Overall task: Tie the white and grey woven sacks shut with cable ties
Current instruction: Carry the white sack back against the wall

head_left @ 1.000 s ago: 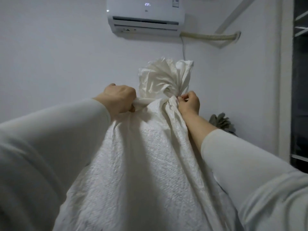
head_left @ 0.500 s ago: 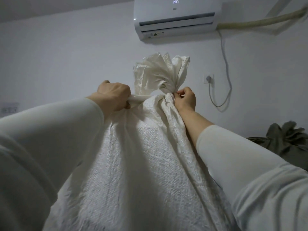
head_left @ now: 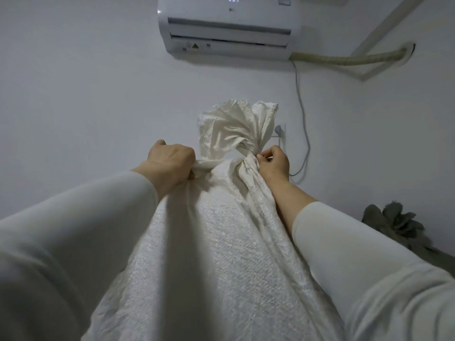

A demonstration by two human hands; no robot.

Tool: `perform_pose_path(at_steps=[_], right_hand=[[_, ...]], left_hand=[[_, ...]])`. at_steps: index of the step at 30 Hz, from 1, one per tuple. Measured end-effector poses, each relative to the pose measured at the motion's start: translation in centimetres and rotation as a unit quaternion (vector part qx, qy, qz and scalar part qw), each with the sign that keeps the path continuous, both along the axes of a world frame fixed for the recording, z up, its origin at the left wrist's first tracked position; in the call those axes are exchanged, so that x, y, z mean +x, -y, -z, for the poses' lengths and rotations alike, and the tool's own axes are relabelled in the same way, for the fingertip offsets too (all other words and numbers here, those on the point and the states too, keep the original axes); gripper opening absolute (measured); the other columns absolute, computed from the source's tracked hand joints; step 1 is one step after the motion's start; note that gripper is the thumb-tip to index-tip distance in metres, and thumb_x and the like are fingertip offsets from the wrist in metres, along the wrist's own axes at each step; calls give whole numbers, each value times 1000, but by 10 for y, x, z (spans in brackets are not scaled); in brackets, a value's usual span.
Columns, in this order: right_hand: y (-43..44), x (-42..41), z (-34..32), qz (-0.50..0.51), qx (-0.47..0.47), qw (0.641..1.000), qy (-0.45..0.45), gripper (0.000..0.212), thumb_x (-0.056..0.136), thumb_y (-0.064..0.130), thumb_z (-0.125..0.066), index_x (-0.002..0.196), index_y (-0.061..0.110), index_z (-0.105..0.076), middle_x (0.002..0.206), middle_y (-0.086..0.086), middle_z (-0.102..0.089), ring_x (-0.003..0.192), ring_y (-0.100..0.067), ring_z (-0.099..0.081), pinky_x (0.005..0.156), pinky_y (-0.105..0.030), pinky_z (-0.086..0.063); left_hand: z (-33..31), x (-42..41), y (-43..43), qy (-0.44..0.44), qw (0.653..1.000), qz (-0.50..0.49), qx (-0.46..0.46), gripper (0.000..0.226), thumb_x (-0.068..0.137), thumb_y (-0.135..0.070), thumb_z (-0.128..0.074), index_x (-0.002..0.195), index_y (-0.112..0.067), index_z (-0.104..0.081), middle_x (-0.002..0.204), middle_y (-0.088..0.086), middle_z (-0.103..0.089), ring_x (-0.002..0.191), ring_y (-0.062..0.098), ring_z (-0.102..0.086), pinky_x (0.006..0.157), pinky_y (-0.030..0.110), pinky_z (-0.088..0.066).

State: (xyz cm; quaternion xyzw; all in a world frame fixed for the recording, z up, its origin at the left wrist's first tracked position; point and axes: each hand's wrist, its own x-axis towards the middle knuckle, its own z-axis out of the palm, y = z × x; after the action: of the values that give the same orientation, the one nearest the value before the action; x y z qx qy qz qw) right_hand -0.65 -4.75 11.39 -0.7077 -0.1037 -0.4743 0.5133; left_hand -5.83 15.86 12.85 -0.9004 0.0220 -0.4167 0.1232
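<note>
A large white woven sack [head_left: 221, 254] fills the middle of the view, its mouth gathered into a tight neck with a ruffled top [head_left: 236, 124] fanning out above. My left hand [head_left: 172, 161] grips a fold of the sack at its upper left corner. At the right side of the neck my right hand [head_left: 273, 162] pinches the bunched cloth with curled fingers. A thin tie seems to circle the neck, too small to make out. A grey sack [head_left: 391, 222] with a gathered top lies low at the right.
A white wall stands close behind the sack. An air conditioner [head_left: 229, 25] hangs high on it, with a wrapped pipe [head_left: 344, 60] running right and a cable [head_left: 304, 124] dropping to a wall socket [head_left: 279, 129].
The camera has swung between the frames, so the air conditioner and the grey sack shifted in view. Both hands keep the same hold on the white sack.
</note>
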Motion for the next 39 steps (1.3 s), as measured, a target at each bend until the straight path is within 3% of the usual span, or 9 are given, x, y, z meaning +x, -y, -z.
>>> perform_pose_path(at_steps=[5,12,23,26,28,31,34,37,39], right_hand=[[-2,67,-2,44,-10,999,-10,9,91,12,-54,84,10,-48,69,9,-45,63,-9,-42,71,-27,-36],[-5,135,-5,68,-9,997,-23,10,89,11,-56,82,10,-49,67,5,-46,60,-7,-42,71,-27,-38],[-18,208,42,61,-21,996,-62,27,89,15,-56,67,22,-42,68,8,-48,60,-7,-43,71,-30,-41],[-30,221,47,56,-51,995,-67,24,90,17,-55,69,21,-42,69,9,-48,65,-10,-46,70,-29,-41],[-36,230,51,57,-76,992,-81,23,90,22,-55,70,22,-43,71,10,-49,73,-15,-50,71,-29,-40],[-38,248,59,59,-90,989,-102,16,91,27,-55,80,18,-48,77,6,-52,82,-20,-52,75,-31,-42],[-34,259,59,71,-108,982,-134,14,92,27,-54,85,17,-48,88,1,-54,87,-23,-53,82,-36,-44],[-27,262,55,76,-130,977,-148,10,92,22,-53,87,15,-48,82,4,-49,85,-21,-50,75,-31,-39],[-21,261,54,66,-142,975,-154,6,92,19,-53,90,14,-53,88,0,-55,87,-22,-52,75,-29,-39]], left_hand=[[5,90,-6,-13,998,59,-22,10,85,-33,-58,85,-23,-59,104,3,-67,99,23,-59,83,29,-25],[14,173,-14,-27,993,108,-46,10,86,-32,-56,86,-22,-56,102,3,-66,99,24,-59,86,32,-29],[76,245,-25,-95,979,106,-146,25,86,-36,-57,101,-16,-61,101,7,-63,94,29,-60,72,30,-38],[94,250,-33,-113,956,111,-245,38,82,-45,-58,103,-14,-62,98,7,-63,88,29,-57,73,32,-43],[103,247,-37,-162,915,161,-331,61,77,-56,-59,122,-14,-56,123,11,-60,109,30,-56,89,35,-43],[111,233,-32,-252,838,263,-406,99,62,-74,-62,145,-33,-27,155,12,-20,138,32,-31,113,41,-24],[114,226,-20,-367,844,246,-303,123,39,-82,-67,143,-50,-9,157,3,15,146,28,-1,118,43,-7],[117,229,-10,-429,866,190,-171,133,36,-77,-72,138,-57,10,155,1,21,145,23,17,119,49,-2],[121,235,-3,-392,885,188,-163,121,50,-70,-74,143,-50,2,157,2,12,145,24,11,119,47,-6]])
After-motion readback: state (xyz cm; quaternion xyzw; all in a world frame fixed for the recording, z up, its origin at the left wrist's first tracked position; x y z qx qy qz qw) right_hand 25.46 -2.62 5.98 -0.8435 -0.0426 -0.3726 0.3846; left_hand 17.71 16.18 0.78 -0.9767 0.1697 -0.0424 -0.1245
